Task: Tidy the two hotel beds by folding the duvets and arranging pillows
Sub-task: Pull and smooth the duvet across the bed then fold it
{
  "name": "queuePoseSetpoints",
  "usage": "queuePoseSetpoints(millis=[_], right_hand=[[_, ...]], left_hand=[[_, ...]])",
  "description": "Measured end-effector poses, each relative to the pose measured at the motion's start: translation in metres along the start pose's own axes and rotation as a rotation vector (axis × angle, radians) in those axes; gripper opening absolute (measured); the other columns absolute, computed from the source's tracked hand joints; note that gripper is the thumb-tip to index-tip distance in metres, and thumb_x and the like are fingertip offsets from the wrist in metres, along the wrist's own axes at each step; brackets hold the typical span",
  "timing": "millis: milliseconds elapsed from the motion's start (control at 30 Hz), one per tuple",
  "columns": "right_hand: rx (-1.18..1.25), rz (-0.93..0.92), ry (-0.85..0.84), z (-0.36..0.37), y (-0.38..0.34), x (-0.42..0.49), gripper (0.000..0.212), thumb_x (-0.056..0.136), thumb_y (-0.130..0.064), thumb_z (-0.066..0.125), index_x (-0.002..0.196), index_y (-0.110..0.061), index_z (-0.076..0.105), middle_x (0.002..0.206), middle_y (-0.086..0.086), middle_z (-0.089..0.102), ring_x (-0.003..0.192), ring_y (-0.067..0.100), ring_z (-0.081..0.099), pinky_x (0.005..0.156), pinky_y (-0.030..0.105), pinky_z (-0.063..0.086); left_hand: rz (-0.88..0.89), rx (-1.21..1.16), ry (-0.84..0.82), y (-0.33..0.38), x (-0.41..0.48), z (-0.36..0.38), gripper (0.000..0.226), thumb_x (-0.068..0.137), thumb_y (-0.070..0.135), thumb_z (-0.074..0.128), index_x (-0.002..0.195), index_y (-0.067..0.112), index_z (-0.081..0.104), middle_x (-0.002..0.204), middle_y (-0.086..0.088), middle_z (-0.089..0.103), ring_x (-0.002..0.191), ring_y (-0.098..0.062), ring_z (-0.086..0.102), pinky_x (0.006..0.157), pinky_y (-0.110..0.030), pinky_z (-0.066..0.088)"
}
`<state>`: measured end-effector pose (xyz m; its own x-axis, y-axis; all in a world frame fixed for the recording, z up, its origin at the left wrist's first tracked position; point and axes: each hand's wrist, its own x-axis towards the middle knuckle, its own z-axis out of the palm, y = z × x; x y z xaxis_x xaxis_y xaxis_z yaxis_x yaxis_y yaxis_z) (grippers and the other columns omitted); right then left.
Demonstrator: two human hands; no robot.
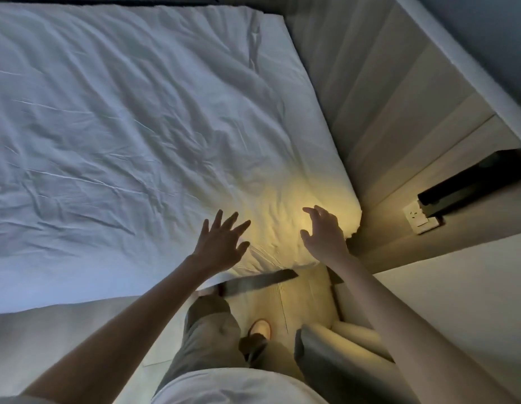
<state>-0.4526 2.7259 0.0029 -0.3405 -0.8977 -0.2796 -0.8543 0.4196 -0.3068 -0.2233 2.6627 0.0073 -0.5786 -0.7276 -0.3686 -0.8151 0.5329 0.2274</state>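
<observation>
Here the left hand [221, 243] and right hand [323, 233] spread over the duvet [136, 112].

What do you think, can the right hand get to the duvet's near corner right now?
Probably yes. The right hand is open right over that corner of the duvet, with nothing between them; the left hand is off to its side, out of the way.

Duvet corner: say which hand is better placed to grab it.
Right, probably. The right hand hovers at the lit corner of the duvet, fingers half curled; the left hand is spread farther from that edge.
</observation>
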Motion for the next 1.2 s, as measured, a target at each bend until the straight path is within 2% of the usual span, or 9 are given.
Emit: queuePoseSetpoints(millis=[267, 500, 667, 867, 1000, 1200], right_hand=[[-0.069, -0.295, 0.081, -0.052, -0.09, -0.016, 0.049, 0.098, -0.03, 0.049, 0.145, -0.027, 0.035, 0.157, -0.002, 0.026, 0.144, 0.022, 0.025, 0.118, 0.044, 0.024], [-0.063, -0.444, 0.116, -0.058, -0.214, -0.018, 0.052, 0.098, -0.026, 0.049, 0.147, -0.026, 0.032, 0.157, -0.004, 0.025, 0.143, 0.017, 0.024, 0.116, 0.039, 0.017], [-0.007, -0.534, 0.104, -0.027, -0.343, -0.025, 0.054, 0.096, -0.024, 0.051, 0.147, -0.026, 0.033, 0.156, -0.003, 0.028, 0.141, 0.018, 0.026, 0.116, 0.038, 0.021], [0.03, -0.747, 0.084, 0.02, -0.509, -0.037, 0.057, 0.095, -0.023, 0.054, 0.147, -0.027, 0.034, 0.156, -0.003, 0.027, 0.141, 0.019, 0.025, 0.114, 0.038, 0.025], [0.016, -0.91, 0.096, 0.05, -0.618, -0.038, 0.056, 0.094, -0.021, 0.057, 0.146, -0.022, 0.038, 0.155, 0.002, 0.031, 0.14, 0.023, 0.03, 0.111, 0.042, 0.029], [-0.022, -1.082, 0.087, 0.103, -0.773, -0.022, 0.057, 0.094, -0.022, 0.057, 0.147, -0.022, 0.037, 0.156, 0.003, 0.03, 0.14, 0.024, 0.029, 0.111, 0.042, 0.028]], left_hand=[[-0.028, 0.02, 0.282, -0.051, -0.037, -0.06, 0.055, 0.101, 0.046, 0.035, 0.152, 0.032, 0.021, 0.161, -0.001, 0.016, 0.149, -0.029, 0.004, 0.119, -0.054, 0.007], [-0.051, 0.014, 0.53, -0.16, -0.09, -0.099, 0.053, 0.094, 0.038, 0.056, 0.144, 0.023, 0.044, 0.15, -0.01, 0.04, 0.142, -0.037, 0.028, 0.111, -0.06, 0.022], [-0.169, 0.037, 0.63, -0.274, -0.163, -0.124, 0.053, 0.091, 0.034, 0.062, 0.141, 0.02, 0.05, 0.149, -0.012, 0.042, 0.139, -0.04, 0.033, 0.106, -0.062, 0.03], [-0.379, 0.047, 0.666, -0.405, -0.264, -0.141, 0.055, 0.09, 0.034, 0.063, 0.141, 0.02, 0.049, 0.146, -0.012, 0.046, 0.137, -0.041, 0.036, 0.104, -0.063, 0.034], [-0.519, 0.057, 0.708, -0.486, -0.316, -0.16, 0.056, 0.091, 0.034, 0.06, 0.144, 0.021, 0.045, 0.147, -0.012, 0.044, 0.138, -0.04, 0.035, 0.105, -0.061, 0.033], [-0.639, 0.061, 0.763, -0.602, -0.366, -0.181, 0.057, 0.092, 0.035, 0.059, 0.145, 0.022, 0.043, 0.151, -0.01, 0.039, 0.141, -0.039, 0.031, 0.109, -0.059, 0.029]])
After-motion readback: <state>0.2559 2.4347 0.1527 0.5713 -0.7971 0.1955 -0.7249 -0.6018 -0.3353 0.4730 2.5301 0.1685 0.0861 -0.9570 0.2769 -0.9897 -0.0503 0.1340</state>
